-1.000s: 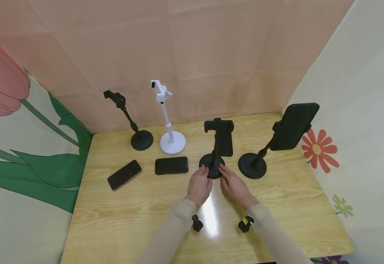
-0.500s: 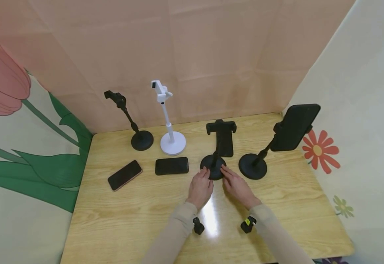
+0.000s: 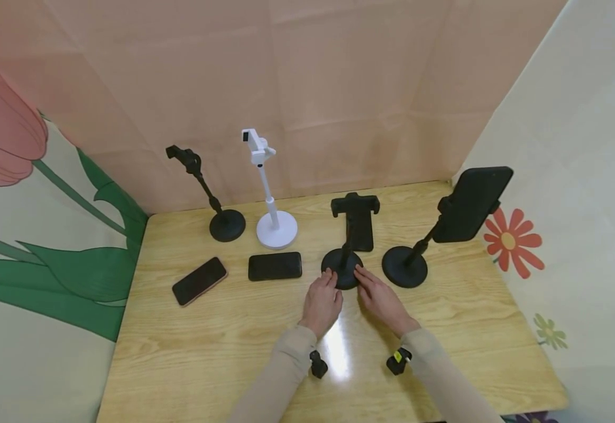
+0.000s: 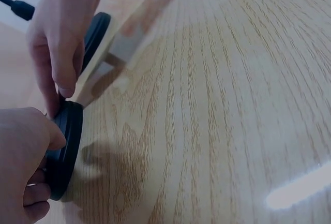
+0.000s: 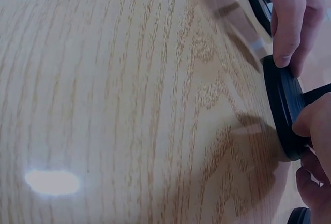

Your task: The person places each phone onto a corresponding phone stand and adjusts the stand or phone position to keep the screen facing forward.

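Beige sleeves, black wrist cameras

A clamp partly hides the phone behind, and the head view's bottom edge crops what seems a dark object.

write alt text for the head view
A person's left hand and right hand hold a black phone stand by its base on a table. At right, another stand holds a phone; at left are a white stand and a third black stand; three phones lie flat.
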`<state>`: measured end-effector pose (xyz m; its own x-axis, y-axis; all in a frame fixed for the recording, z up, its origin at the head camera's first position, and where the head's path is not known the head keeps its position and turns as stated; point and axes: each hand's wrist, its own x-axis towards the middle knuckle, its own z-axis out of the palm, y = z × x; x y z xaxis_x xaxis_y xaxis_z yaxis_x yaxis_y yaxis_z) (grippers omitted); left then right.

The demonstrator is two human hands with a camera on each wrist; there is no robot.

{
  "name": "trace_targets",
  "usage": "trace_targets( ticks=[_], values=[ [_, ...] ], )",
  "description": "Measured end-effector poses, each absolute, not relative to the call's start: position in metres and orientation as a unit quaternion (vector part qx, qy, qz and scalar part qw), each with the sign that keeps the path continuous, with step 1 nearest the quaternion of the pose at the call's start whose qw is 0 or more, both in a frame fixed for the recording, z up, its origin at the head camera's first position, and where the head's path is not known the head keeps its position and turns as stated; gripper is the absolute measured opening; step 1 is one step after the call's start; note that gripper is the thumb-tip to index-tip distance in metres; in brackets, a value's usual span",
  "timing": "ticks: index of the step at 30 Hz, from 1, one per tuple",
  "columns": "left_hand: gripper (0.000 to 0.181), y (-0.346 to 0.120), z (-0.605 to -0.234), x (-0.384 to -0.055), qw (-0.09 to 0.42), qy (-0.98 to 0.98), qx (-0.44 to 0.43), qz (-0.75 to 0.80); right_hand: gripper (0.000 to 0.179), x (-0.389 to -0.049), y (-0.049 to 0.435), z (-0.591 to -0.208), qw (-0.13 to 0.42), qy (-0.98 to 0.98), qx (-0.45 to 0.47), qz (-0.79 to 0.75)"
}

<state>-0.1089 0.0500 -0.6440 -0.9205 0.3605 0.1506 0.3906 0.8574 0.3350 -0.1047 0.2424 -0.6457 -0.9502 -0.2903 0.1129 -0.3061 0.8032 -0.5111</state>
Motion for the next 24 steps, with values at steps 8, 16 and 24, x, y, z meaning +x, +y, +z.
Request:
trace_targets(
  ticks=[8,16,24],
  values=[
    [0.047,0.0501,-0.6404,-0.1078,0.030,-0.964,-0.188,-0.186,0.045,-0.1044,0.2414,-0.6472,0.015,-0.949,0.152,0.277],
    [0.046,0.0485,-0.6439,-0.1088,0.046,-0.961,-0.186,-0.199,0.045,-0.1046,0.2413,-0.6500,0.023,-0.947,0.149,0.282],
    [0.043,0.0467,-0.6432,-0.1091,0.052,-0.956,-0.186,-0.219,0.040,-0.1099,0.2422,-0.6553,0.046,-0.947,0.142,0.283]
  ],
)
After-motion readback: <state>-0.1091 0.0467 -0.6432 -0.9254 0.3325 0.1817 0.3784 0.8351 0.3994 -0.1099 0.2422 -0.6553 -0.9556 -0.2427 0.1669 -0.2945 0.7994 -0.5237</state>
